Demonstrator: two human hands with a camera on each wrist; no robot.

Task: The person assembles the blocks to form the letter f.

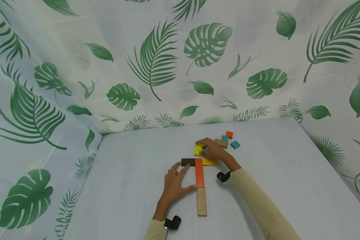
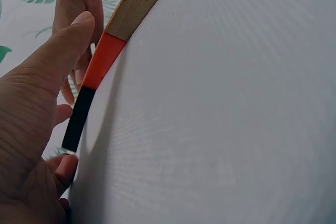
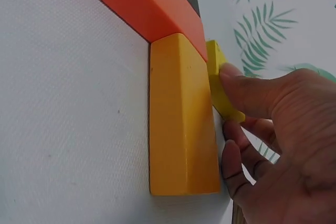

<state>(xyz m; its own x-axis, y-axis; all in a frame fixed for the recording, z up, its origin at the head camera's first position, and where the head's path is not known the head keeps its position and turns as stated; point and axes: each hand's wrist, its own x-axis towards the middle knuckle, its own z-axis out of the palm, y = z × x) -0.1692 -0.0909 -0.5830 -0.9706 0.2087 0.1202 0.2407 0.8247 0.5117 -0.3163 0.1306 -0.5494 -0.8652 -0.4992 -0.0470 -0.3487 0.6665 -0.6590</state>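
My right hand (image 1: 211,149) pinches a small yellow block (image 1: 198,150) between thumb and fingers, just beyond the top of a cross-shaped layout of blocks. That layout has a black block (image 1: 188,162) on the left and an amber block (image 1: 209,162) on the right. Two red-orange blocks (image 1: 200,180) run down the middle to a long wooden block (image 1: 202,201). Left of it, my left hand (image 1: 174,183) is spread, with fingertips by the black block and the thumb at the lower red-orange block. Whether the thumb touches is unclear.
Behind the right hand lie another wooden block (image 1: 221,143), an orange block (image 1: 229,134) and two teal blocks (image 1: 235,144). A leaf-patterned curtain (image 1: 168,110) borders the white table (image 1: 132,193) at the back and sides.
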